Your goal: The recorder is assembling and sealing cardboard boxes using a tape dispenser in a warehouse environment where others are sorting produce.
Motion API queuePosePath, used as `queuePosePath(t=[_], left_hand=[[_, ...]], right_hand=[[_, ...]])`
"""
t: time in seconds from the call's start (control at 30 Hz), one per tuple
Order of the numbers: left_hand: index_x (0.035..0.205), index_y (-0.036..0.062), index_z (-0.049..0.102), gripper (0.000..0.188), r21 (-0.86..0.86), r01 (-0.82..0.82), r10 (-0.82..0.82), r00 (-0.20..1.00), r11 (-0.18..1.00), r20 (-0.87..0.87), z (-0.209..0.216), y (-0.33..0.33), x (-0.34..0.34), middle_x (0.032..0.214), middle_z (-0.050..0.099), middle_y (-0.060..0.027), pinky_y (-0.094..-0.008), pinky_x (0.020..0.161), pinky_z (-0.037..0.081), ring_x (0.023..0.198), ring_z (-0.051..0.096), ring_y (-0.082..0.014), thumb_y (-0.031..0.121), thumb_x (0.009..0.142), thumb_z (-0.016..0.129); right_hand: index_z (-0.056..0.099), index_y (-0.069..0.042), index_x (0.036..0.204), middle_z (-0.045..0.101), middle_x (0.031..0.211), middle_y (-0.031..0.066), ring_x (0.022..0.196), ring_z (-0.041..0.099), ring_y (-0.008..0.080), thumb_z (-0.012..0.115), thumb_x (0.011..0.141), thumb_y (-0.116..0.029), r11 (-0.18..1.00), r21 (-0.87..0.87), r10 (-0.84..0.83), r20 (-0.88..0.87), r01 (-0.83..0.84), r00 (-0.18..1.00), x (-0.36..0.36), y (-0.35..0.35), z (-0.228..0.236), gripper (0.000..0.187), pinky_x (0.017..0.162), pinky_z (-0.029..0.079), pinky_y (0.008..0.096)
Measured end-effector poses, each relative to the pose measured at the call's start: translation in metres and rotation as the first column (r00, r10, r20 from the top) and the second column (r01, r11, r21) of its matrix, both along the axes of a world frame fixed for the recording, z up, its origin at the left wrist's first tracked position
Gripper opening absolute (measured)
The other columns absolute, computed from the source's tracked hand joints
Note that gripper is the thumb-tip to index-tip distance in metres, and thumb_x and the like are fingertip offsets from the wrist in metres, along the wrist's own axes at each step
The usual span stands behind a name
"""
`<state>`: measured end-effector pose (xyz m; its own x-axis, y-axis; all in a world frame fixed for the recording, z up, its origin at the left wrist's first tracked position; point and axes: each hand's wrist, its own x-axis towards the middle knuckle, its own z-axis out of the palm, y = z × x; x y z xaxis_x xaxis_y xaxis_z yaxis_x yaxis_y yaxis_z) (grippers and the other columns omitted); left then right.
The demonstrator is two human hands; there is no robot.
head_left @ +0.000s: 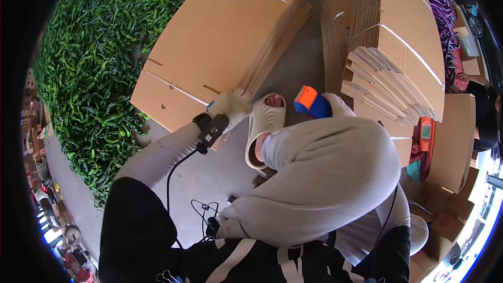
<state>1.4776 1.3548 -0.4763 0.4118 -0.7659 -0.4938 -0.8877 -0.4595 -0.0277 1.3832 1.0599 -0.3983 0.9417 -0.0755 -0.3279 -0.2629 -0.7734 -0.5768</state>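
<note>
The bundle (220, 36) lies flat on the floor (297, 60), far and slightly left, with two straps (175, 86) across it; judged from this state, its sheets (277, 39) are stacked and unfolded, and unbinding is not yet done. The bundle's long axis runs from near left to far right, crossed by the straps, while the tool (317, 107) points its orange end far left. The left hand (230, 103) is at the bundle's near right corner, finger closure not discernible; the right hand (338, 106), partly hidden by the knee (361, 144), appears clamped on the tool.
</note>
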Motion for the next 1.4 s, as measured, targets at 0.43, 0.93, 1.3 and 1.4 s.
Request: queuePosePath(t=[0.43,0.93,1.3,1.4], left_hand=[[0.077,0.0156,0.067,0.016,-0.099,0.162,-0.104,0.897,0.982,0.43,-0.034,0.014,-0.013,0.1,0.06,-0.0042,-0.0401,0.079,0.044,0.104,0.055,-0.0246,0.026,0.087,0.06],[0.081,0.0159,0.074,0.011,0.092,-0.228,0.227,0.974,0.969,0.014,0.001,-0.003,-0.004,0.088,0.072,-0.0067,-0.0342,0.069,0.051,0.088,0.068,-0.023,0.017,0.082,0.063],[0.082,0.0107,0.063,0.008,-0.399,-0.223,0.251,0.968,0.889,0.019,0.0,-0.024,0.021,0.086,0.06,-0.0073,-0.0404,0.061,0.056,0.071,0.066,-0.0273,0.018,0.084,0.066],[0.082,0.0109,0.06,0.01,-0.483,-0.29,0.364,0.929,0.826,0.064,-0.01,-0.019,0.012,0.086,0.058,-0.0059,-0.0396,0.056,0.055,0.069,0.066,-0.0262,0.019,0.086,0.065]], right_hand=[[0.052,-0.011,0.125,0.061,0.115,0.0179,0.108,0.062,0.04,0.071,0.081,-0.039,0.97,0.016,0.243,-0.16,-0.244,0.957,0.024,0.042,-0.075,0.055,0.091,0.05,0.0501],[0.053,-0.013,0.123,0.062,0.107,0.0161,0.1,0.066,0.0379,0.069,0.081,-0.041,0.923,-0.05,0.381,-0.032,-0.382,0.924,0.014,0.059,-0.099,0.053,0.085,0.052,0.0495],[0.052,-0.013,0.126,0.062,0.106,0.0177,0.096,0.067,0.0385,0.077,0.073,-0.044,0.931,-0.122,0.334,-0.109,-0.345,0.936,0.039,0.062,-0.083,0.066,0.081,0.054,0.0489],[0.051,-0.012,0.129,0.062,0.106,0.0186,0.094,0.068,0.0382,0.08,0.071,-0.043,0.931,-0.132,0.34,-0.022,-0.34,0.94,0.046,0.057,-0.092,0.072,0.078,0.054,0.0485]])
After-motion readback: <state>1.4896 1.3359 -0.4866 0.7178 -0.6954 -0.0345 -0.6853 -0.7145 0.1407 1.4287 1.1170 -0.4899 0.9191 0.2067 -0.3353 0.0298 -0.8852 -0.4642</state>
